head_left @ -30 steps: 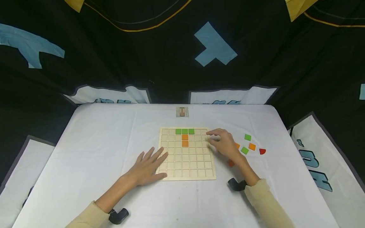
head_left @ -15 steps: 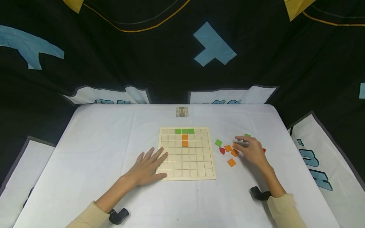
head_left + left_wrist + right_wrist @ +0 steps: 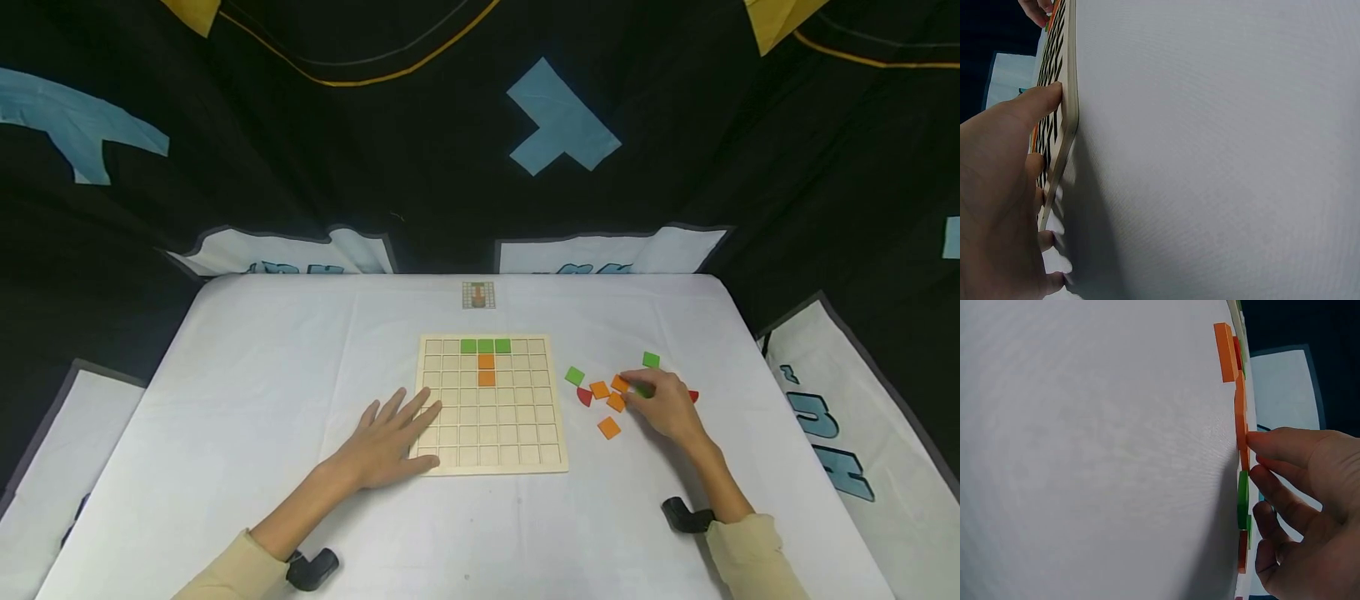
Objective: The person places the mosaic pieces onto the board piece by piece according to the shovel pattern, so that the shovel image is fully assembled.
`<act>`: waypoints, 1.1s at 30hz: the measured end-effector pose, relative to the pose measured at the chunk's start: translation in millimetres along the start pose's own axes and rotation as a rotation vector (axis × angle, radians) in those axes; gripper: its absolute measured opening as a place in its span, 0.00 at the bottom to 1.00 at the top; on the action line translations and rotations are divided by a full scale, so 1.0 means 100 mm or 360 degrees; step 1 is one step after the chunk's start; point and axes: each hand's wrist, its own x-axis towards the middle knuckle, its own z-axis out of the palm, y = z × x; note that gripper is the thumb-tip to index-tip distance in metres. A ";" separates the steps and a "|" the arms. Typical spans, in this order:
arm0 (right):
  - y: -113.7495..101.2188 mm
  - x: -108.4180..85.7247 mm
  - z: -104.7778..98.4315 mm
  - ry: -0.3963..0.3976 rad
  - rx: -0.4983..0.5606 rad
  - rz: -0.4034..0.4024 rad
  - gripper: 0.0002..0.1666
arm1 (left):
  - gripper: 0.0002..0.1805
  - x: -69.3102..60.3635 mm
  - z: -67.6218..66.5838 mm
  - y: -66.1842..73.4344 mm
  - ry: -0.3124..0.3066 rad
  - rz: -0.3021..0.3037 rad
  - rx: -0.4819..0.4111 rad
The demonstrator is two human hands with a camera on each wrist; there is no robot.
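Observation:
My left hand (image 3: 386, 442) lies spread over the left edge of a pale wooden grid board (image 3: 517, 433), fingers resting on it. On the board's far rows sit several green square tiles (image 3: 486, 346) in a line, with orange square tiles (image 3: 487, 377) below them. My right hand (image 3: 670, 408) is low over the loose tiles right of the board. Its thumb and index fingertip are at an orange tile (image 3: 619, 383), near a second orange tile (image 3: 616, 402); whether they pinch it is unclear. A green tile (image 3: 644, 389) shows partly beneath that hand.
Other loose pieces lie nearby: a green tile (image 3: 574, 376), a red quarter-round piece (image 3: 584, 397), an orange tile (image 3: 609, 428), and a far green tile (image 3: 651, 360). Another red piece (image 3: 693, 396) is partly hidden behind the hand. A small pattern card (image 3: 478, 295) lies beyond the board.
My right hand has moved right from the board's right edge to the loose tiles, then lowered its fingertips to an orange tile. The left hand has stayed in place.

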 end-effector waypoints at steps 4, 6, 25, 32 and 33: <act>0.01 0.01 0.00 0.0023 0.0003 0.0010 0.17 | 0.43 0.00 0.00 0.00 0.0001 -0.0007 0.0002; 0.01 0.00 -0.01 0.0015 0.0005 0.0035 0.17 | 0.43 0.00 0.01 0.01 0.0005 -0.0008 -0.0001; 0.02 0.05 0.00 -0.0026 -0.0033 0.0060 0.17 | 0.43 0.00 0.01 -0.01 0.0015 -0.0002 0.0011; -0.09 0.11 0.02 0.0021 -0.0054 0.0035 0.17 | 0.43 0.00 0.00 -0.01 0.0011 -0.0001 0.0001; -0.13 0.13 0.02 0.0021 -0.0045 0.0030 0.17 | 0.43 0.00 0.00 -0.01 0.0012 0.0001 0.0000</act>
